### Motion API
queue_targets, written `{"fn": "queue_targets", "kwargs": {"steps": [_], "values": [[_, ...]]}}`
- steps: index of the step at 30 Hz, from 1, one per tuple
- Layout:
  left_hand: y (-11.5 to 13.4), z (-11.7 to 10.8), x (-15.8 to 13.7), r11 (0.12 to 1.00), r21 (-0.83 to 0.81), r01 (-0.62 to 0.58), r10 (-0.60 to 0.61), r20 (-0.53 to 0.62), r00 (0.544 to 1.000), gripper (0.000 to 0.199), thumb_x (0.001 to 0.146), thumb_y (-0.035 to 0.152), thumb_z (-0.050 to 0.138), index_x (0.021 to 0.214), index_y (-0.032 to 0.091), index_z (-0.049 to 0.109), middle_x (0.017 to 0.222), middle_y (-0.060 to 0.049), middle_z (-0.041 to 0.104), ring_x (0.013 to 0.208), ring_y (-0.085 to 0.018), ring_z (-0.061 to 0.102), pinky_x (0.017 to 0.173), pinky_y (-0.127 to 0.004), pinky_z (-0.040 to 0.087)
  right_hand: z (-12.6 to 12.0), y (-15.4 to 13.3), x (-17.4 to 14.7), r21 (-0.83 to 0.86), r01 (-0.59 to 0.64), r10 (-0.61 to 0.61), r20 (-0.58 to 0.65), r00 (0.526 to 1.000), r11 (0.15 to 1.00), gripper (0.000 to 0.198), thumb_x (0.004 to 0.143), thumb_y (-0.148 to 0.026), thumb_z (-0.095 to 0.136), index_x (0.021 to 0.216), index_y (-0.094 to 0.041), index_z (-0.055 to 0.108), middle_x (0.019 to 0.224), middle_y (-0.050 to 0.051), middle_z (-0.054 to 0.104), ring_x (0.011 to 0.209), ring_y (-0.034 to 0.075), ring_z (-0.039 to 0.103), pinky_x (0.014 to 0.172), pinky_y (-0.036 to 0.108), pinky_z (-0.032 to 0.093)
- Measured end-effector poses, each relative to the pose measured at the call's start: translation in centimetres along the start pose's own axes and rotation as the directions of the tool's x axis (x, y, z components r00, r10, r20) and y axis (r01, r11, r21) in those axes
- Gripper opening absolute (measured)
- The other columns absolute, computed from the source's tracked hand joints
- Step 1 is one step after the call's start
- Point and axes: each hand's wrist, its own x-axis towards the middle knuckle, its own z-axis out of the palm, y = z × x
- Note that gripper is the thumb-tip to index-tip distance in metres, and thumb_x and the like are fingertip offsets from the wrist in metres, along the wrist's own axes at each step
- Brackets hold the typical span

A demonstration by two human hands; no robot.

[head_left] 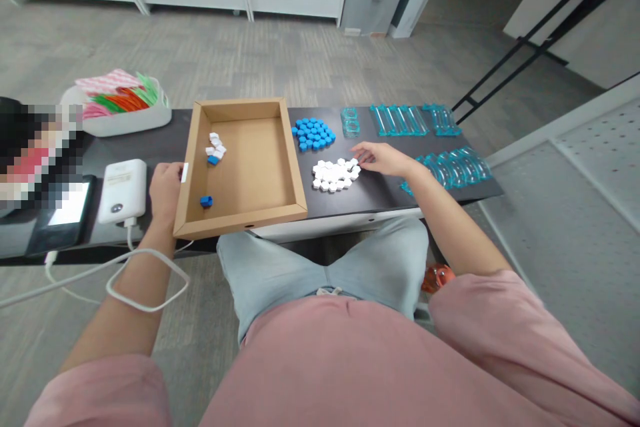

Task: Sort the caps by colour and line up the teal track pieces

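My left hand (166, 188) is at the left side of a shallow cardboard tray (297, 177), its fingers curled against the wall and partly hidden. Inside the tray lie several small white pieces (216, 147), with one blue piece (213, 160) beside them and another blue piece (206, 201) nearer the front. My right hand (381, 159) reaches to the right edge of a cluster of white hexagonal pieces (333, 175). Its fingers are slightly bent and apart, and I see nothing held in them. Behind that cluster sits a group of blue hexagonal pieces (313, 133).
Clear teal plastic parts (399, 120) and curved ones (455, 168) lie at the table's right. To the left are a white power bank (123, 190) with a cable (170, 263), a phone-like device (65, 213) and a white basket (127, 121) of colourful items.
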Motion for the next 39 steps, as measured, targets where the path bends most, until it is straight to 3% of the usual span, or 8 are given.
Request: {"fn": "queue_targets", "kwargs": {"steps": [6, 11, 14, 18, 23, 27, 33, 39], "values": [[-0.2, 0.1, 0.3, 1.0, -0.006, -0.006, 0.006, 0.011, 1.0, 0.018, 0.104, 0.019, 0.062, 0.116, 0.018, 0.075, 0.113, -0.011, 0.064, 0.128, -0.033, 0.065, 0.116, -0.038, 0.058, -1.2, -0.9, 0.2, -0.067, 0.006, -0.012, -0.087, 0.996, 0.998, 0.046, 0.087, -0.012, 0.082, 0.131, -0.021, 0.089, 0.126, 0.013, 0.094, 0.107, 0.029, 0.089, 0.104, 0.048, 0.074], [-0.1, 0.2, 0.0, 0.999, -0.046, -0.019, 0.019, 0.002, 1.0, 0.02, 0.104, 0.017, 0.065, 0.12, 0.017, 0.078, 0.122, -0.013, 0.07, 0.126, -0.033, 0.067, 0.114, -0.038, 0.057, -0.6, -6.1, 2.7, -0.095, 0.162, -0.171, -0.094, 0.981, 0.982, 0.033, 0.097, -0.025, 0.082, 0.128, -0.025, 0.091, 0.121, 0.01, 0.093, 0.106, 0.031, 0.086, 0.103, 0.048, 0.072], [-0.1, 0.3, -0.2, 0.996, -0.087, -0.032, 0.033, 0.008, 0.999, 0.024, 0.107, 0.016, 0.063, 0.124, 0.016, 0.079, 0.128, -0.015, 0.072, 0.125, -0.031, 0.068, 0.112, -0.037, 0.056, 2.3, -10.6, 6.1, -0.089, 0.332, -0.337, -0.038, 0.941, 0.939, 0.03, 0.103, -0.031, 0.08, 0.131, -0.027, 0.091, 0.121, 0.009, 0.093, 0.106, 0.029, 0.084, 0.102, 0.046, 0.069], [-0.3, 0.4, -0.2, 0.989, -0.145, -0.041, 0.046, 0.031, 0.998, 0.027, 0.109, 0.015, 0.061, 0.126, 0.017, 0.082, 0.133, -0.016, 0.074, 0.126, -0.03, 0.068, 0.112, -0.039, 0.053, 8.7, -16.6, 12.5, -0.09, 0.489, -0.476, 0.135, 0.869, 0.868, 0.032, 0.106, -0.024, 0.074, 0.134, -0.023, 0.088, 0.123, 0.009, 0.09, 0.107, 0.028, 0.083, 0.104, 0.043, 0.066], [-0.7, 0.7, -0.1, 0.982, -0.178, -0.061, 0.067, 0.028, 0.997, 0.03, 0.11, 0.015, 0.059, 0.126, 0.018, 0.084, 0.132, -0.017, 0.074, 0.126, -0.031, 0.068, 0.112, -0.041, 0.053, 16.4, -21.9, 19.7, -0.22, 0.527, -0.475, 0.251, 0.844, 0.821, 0.046, 0.099, -0.009, 0.073, 0.143, -0.018, 0.082, 0.148, 0.016, 0.081, 0.131, 0.033, 0.078, 0.116, 0.043, 0.06], [-0.7, 0.8, -0.1, 0.982, -0.172, -0.073, 0.079, 0.029, 0.996, 0.029, 0.11, 0.015, 0.059, 0.127, 0.018, 0.082, 0.132, -0.018, 0.074, 0.126, -0.031, 0.068, 0.113, -0.041, 0.054, 19.2, -23.4, 22.0, -0.323, 0.476, -0.397, 0.284, 0.873, 0.818, 0.037, 0.101, -0.007, 0.071, 0.135, -0.018, 0.08, 0.143, 0.017, 0.082, 0.131, 0.034, 0.077, 0.109, 0.041, 0.059], [-0.2, 0.7, -0.3, 0.987, -0.146, -0.068, 0.075, 0.048, 0.996, 0.031, 0.109, 0.013, 0.059, 0.13, 0.015, 0.081, 0.136, -0.019, 0.073, 0.128, -0.032, 0.067, 0.117, -0.041, 0.054, 16.8, -21.8, 20.4, -0.275, 0.439, -0.384, 0.232, 0.894, 0.856, 0.021, 0.096, -0.013, 0.078, 0.116, -0.019, 0.078, 0.119, 0.013, 0.088, 0.109, 0.031, 0.079, 0.095, 0.037, 0.056], [-0.5, 0.6, 0.0, 0.992, -0.12, -0.042, 0.048, 0.054, 0.997, 0.032, 0.108, 0.015, 0.058, 0.133, 0.015, 0.08, 0.136, -0.017, 0.073, 0.129, -0.032, 0.066, 0.119, -0.04, 0.055, 7.0, -14.9, 13.7, -0.043, 0.319, -0.322, -0.087, 0.943, 0.947, 0.029, 0.104, -0.038, 0.081, 0.127, -0.022, 0.081, 0.113, 0.007, 0.088, 0.099, 0.025, 0.078, 0.093, 0.037, 0.062]]}}
